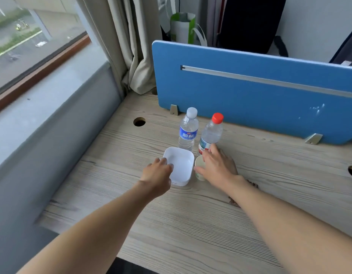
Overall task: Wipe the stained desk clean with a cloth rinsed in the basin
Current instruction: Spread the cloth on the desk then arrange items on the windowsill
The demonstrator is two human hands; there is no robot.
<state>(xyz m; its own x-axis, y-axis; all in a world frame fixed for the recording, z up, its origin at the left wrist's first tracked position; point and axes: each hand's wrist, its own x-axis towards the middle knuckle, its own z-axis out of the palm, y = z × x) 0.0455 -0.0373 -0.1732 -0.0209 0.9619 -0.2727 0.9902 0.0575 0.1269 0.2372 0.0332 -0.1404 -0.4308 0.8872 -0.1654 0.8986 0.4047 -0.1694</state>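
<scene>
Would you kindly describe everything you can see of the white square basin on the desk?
The white square plastic basin has rounded corners and low, smooth walls. It stands upright and open-topped on the pale wood-grain desk, in front of the clear white-capped water bottle and close beside the pale paper cup on its right. The left hand grips its left rim, fingers curled over the edge. Whether it holds water cannot be told; no cloth shows inside.
</scene>
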